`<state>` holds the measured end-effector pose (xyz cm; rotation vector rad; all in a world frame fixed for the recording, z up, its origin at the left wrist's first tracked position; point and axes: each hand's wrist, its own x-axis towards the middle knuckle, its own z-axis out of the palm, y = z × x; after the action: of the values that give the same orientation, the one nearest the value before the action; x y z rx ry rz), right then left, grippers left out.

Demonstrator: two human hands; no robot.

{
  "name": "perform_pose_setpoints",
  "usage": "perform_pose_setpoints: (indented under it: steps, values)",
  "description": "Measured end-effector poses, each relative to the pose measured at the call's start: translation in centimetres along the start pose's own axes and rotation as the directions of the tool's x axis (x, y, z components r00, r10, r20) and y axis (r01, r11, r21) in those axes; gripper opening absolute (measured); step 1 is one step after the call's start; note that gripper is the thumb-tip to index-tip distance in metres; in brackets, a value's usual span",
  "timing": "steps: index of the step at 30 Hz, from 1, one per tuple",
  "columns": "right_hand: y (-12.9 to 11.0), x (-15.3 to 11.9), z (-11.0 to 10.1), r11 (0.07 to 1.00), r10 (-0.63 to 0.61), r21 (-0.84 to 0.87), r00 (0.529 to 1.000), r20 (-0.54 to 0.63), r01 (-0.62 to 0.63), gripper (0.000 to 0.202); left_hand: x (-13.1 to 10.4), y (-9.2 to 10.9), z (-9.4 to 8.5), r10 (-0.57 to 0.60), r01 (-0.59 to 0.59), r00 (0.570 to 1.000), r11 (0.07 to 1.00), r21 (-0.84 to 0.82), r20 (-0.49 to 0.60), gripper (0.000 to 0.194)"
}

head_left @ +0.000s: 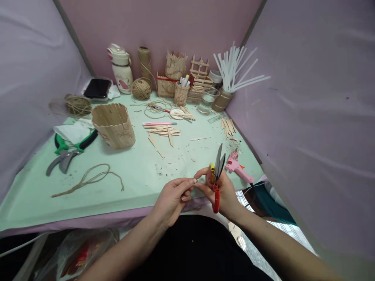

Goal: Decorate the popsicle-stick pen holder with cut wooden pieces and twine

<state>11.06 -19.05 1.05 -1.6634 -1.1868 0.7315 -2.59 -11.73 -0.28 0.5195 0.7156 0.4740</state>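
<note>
My left hand is closed in a pinch over the table's front edge. Its thumb and finger meet the fingertips of my right hand at a tiny dark piece, too small to name. Hooked in my right hand is a pair of scissors with red and yellow handles, blades pointing up and slightly apart. Beyond the hands lie a pile of wooden craft sticks and a pink pen. To the left stands a basket faced with craft sticks.
A pink glue gun lies right of the scissors. Green-handled pruning shears and a loop of twine are on the left. Along the back stand a bottle, a twine ball, a water cup and white glue sticks.
</note>
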Motion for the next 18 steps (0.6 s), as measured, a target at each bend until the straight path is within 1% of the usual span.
perform_pose_setpoints:
  steps: [6,9,13,16,18]
  values:
    - [-0.8,0.5,-0.5,0.999,0.021,-0.042,1.000,0.004,-0.020,0.029,0.0,0.3,-0.2,-0.016,0.016,1.000,1.000,0.018,0.013,0.026]
    - [-1.2,0.6,-0.9,1.000,0.015,0.001,0.998,0.069,-0.015,0.029,0.1,0.4,-0.6,-0.052,0.051,0.998,0.998,0.040,0.037,0.025]
    - [-1.1,0.5,-1.2,0.998,0.036,0.041,0.988,0.151,-0.042,0.035,0.3,0.6,-1.0,-0.087,0.080,0.993,0.993,0.089,0.074,0.026]
    - [-0.8,0.4,-1.3,0.999,0.047,-0.001,0.983,0.178,-0.047,0.032,0.3,0.6,-0.9,-0.105,0.095,0.992,0.986,0.134,0.069,0.028]
    - [-0.6,0.3,-1.3,0.998,0.060,-0.035,0.983,0.174,-0.055,0.030,0.4,0.6,-0.9,-0.111,0.101,0.992,0.985,0.141,0.063,0.028]
